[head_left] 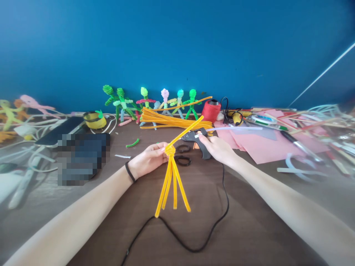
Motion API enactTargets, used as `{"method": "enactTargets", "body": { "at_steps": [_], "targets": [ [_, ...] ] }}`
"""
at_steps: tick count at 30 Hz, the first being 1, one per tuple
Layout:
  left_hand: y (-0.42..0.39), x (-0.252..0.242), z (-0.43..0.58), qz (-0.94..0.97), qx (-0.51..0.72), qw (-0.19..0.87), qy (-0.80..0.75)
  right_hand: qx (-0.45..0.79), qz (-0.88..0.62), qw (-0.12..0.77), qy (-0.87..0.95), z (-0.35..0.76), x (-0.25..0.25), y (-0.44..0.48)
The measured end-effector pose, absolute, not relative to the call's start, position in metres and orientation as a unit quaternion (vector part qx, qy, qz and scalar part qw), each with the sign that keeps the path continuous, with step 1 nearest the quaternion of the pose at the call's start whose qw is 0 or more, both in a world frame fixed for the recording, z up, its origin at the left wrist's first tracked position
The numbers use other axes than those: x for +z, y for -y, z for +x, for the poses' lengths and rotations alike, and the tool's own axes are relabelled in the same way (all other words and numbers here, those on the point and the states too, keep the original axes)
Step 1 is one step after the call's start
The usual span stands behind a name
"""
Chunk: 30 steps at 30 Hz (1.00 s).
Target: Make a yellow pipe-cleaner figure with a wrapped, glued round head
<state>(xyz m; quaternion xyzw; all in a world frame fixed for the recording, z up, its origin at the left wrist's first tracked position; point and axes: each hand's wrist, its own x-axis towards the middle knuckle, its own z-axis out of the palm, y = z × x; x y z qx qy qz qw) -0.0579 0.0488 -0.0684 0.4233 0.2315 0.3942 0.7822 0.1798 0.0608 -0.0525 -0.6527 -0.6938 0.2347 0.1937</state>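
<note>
My left hand (152,161) is closed on a yellow pipe cleaner figure (170,150). It has a wound knot at the top, several straight strands hanging down, and one strand rising toward the upper right. My right hand (215,147) wraps round the grip of a black hot glue gun (204,148), whose nozzle points left toward the rising strand. A long whitish glue stick (235,128) sticks out of its back to the right. Whether the nozzle touches the strand I cannot tell. Black-handled scissors (183,160) lie just behind the knot, partly hidden.
A bundle of orange-yellow pipe cleaners (166,120) lies before several pipe cleaner dolls (165,96) at the blue wall. A black cord (194,250) loops across the table. Pink sheets (260,147) and a marker (298,145) are right; a pixelated dark object (83,159) is left.
</note>
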Motion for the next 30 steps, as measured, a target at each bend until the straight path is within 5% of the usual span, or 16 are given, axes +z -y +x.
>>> {"method": "enactTargets", "body": {
  "at_steps": [5, 21, 25, 30],
  "targets": [
    [-0.049, -0.069, -0.058, 0.418, 0.395, 0.785, -0.232, 0.147, -0.699, 0.095, 0.693, 0.180, -0.052, -0.062],
    [-0.048, -0.066, -0.057, 0.425, 0.392, 0.781, -0.235, 0.036, -0.685, 0.092, 0.721, 0.178, -0.056, -0.059],
    [-0.048, -0.067, -0.057, 0.432, 0.392, 0.776, -0.239, -0.001, -0.664, 0.200, 0.721, 0.176, -0.052, -0.053],
    [-0.046, -0.067, -0.056, 0.437, 0.388, 0.770, -0.258, 0.042, -0.526, 0.484, 0.698, 0.170, -0.038, -0.044]
  ]
}}
